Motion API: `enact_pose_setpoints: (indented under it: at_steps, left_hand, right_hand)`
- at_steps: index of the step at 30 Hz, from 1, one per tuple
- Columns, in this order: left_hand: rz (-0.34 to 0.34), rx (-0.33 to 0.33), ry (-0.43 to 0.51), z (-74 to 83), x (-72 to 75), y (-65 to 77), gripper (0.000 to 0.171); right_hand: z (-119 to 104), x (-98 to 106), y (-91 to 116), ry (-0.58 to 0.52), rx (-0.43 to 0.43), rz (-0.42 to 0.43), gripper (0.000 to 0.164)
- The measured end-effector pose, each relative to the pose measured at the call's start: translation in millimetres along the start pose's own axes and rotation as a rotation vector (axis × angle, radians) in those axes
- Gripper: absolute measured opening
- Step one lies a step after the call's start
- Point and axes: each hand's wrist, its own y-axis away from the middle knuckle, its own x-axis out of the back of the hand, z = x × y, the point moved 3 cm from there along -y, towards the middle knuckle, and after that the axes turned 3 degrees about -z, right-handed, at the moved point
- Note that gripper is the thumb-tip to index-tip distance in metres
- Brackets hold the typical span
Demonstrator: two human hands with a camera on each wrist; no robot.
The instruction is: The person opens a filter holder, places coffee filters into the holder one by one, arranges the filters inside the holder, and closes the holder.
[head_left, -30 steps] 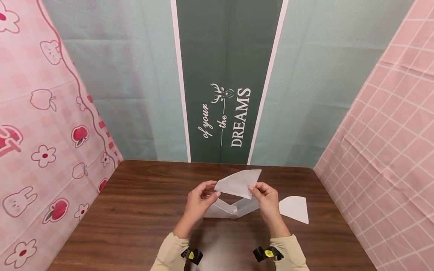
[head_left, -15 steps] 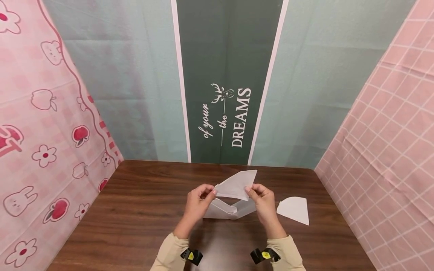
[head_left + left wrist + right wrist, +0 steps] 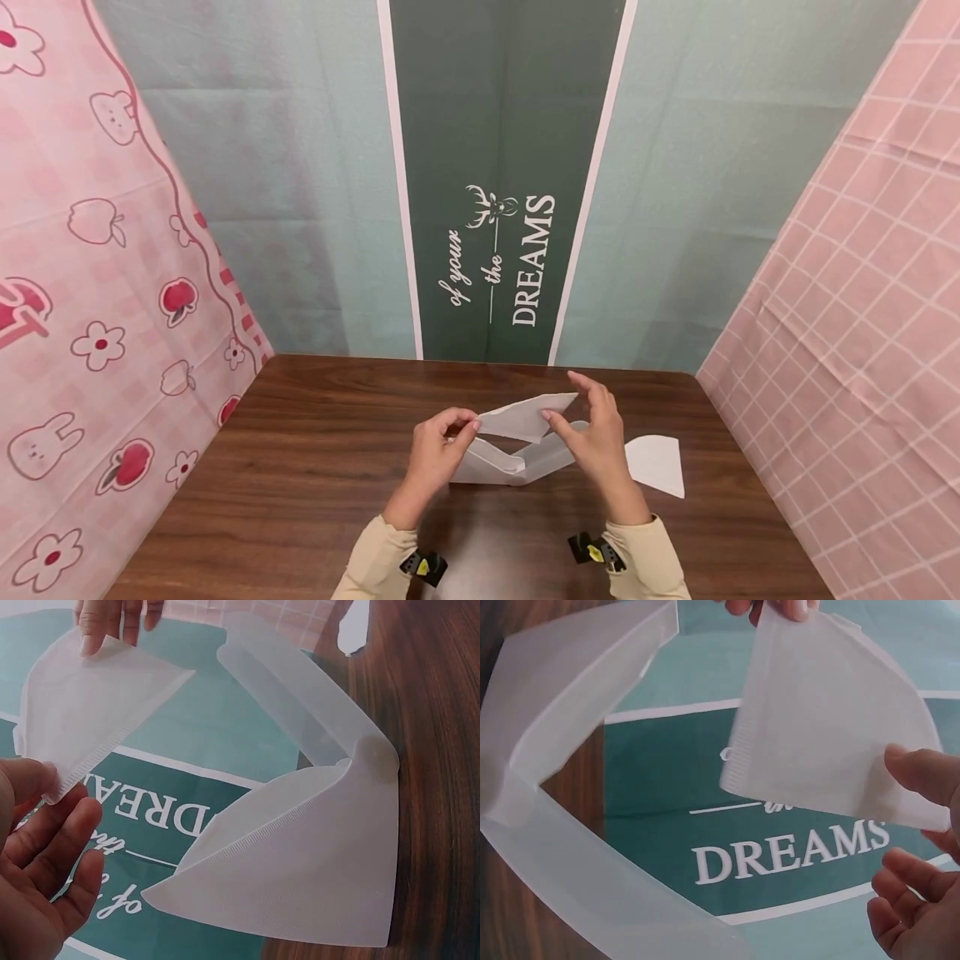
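Note:
A white cone-shaped paper coffee filter with a crimped edge is held up between both hands. My left hand pinches its left corner between thumb and fingertips. On the other side, the thumb of my right hand lies on the filter's near face, with the index finger stretched up past its far right corner. Below stands a frosted plastic filter case, spread in a V. In the left wrist view, a second crimped filter shows inside the case's near half.
Another white filter lies flat on the brown wooden table, right of my right hand and partly covered by it. Behind the table hangs a green cloth with white lettering. Pink patterned cloths flank both sides.
The held filter has tipped flatter and its right end has come lower. My right hand has shifted slightly right, its index finger now stretched upward. My left thumb and fingers have closed on the corner.

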Motion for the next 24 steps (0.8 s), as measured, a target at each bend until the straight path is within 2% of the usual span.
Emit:
enact_pose_setpoints:
  at_steps: [8, 11, 15, 19, 24]
  left_hand:
    - [-0.001, -0.044, -0.076, 0.5, 0.2, 0.2, 0.004]
    - [-0.012, -0.042, -0.093, -0.8, -0.2, 0.7, 0.002]
    - [-0.028, -0.055, -0.119, -1.0, -1.4, 0.8, 0.006]
    - [-0.041, -0.069, -0.151, -0.8, -2.3, 1.5, 0.001]
    - [-0.034, -0.094, -0.183, -0.1, -1.3, 1.8, 0.004]
  right_hand:
    - [-14.0, -1.5, -7.3, 0.167, 0.331, -0.085, 0.055]
    - [-20.0, -6.6, -7.9, 0.215, 0.426, -0.126, 0.050]
    - [-24.0, -15.0, -8.4, 0.263, 0.497, -0.166, 0.040]
    - [-24.8, -22.5, -6.8, 0.307, 0.565, -0.215, 0.028]
    - [-24.7, -27.5, -3.2, 0.351, 0.603, -0.257, 0.024]
